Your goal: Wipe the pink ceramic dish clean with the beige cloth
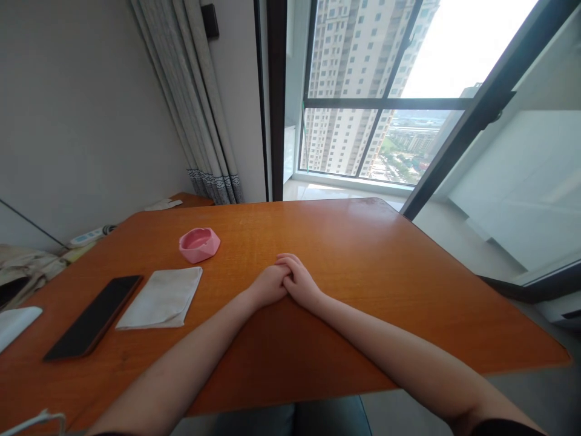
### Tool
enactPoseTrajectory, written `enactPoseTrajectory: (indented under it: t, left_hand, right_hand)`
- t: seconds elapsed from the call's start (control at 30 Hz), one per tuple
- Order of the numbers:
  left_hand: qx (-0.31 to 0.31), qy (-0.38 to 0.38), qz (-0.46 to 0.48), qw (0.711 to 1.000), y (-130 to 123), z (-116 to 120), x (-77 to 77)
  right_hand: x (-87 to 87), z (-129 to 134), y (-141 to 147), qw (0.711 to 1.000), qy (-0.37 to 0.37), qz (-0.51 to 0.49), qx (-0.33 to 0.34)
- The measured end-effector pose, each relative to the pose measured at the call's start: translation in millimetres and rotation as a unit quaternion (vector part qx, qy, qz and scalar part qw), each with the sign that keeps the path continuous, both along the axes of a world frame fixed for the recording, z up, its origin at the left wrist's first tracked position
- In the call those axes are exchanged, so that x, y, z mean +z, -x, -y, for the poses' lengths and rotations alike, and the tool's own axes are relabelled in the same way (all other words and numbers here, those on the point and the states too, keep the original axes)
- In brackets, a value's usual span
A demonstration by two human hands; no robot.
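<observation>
My left hand (269, 286) and my right hand (303, 284) rest together over the middle of the wooden table (363, 254). The right one lies over the front of the left, its fingers closed around it. The left hand's fingers are hidden beneath the right, so their pose does not show. No object is visible in or between the hands. To their left sit a pink faceted ashtray (200, 245) and a folded white cloth (160, 299), both apart from the hands.
Left of the cloth lies a flat black rectangular slab (94, 317). A white power strip (87, 237) stands beyond the table's left edge, and a white cable (39, 419) crosses the near left corner. A curtain (195, 103) and a tall window (354, 139) are behind.
</observation>
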State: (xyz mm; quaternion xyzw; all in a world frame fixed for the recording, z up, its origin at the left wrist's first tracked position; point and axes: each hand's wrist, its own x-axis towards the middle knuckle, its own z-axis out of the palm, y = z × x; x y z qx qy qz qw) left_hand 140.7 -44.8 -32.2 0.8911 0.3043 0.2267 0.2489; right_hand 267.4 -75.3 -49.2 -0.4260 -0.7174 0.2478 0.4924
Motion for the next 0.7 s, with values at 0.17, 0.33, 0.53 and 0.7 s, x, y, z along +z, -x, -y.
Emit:
enactPoseTrajectory:
  t: [0.17, 0.33, 0.53, 0.7]
  left_hand:
    - [-0.004, -0.034, 0.018, 0.999, 3, 7, -7.5]
    - [0.001, -0.022, 0.008, 1.0, 5, 10, -3.6]
    - [0.01, -0.008, 0.022, 1.0, 5, 8, -4.3]
    - [0.039, 0.019, 0.047, 0.998, 7, 0, -5.1]
  right_hand:
    - [4.9, 4, 1, 1.0, -0.005, 0.013, 0.021]
    - [7.4, 7, 2, 1.0, 0.007, 0.013, 0.025]
    - [7.9, 2, 5, 0.999, 0.015, 0.017, 0.022]
    - [7.6, -11, 11, 0.999, 0.026, 0.03, 0.012]
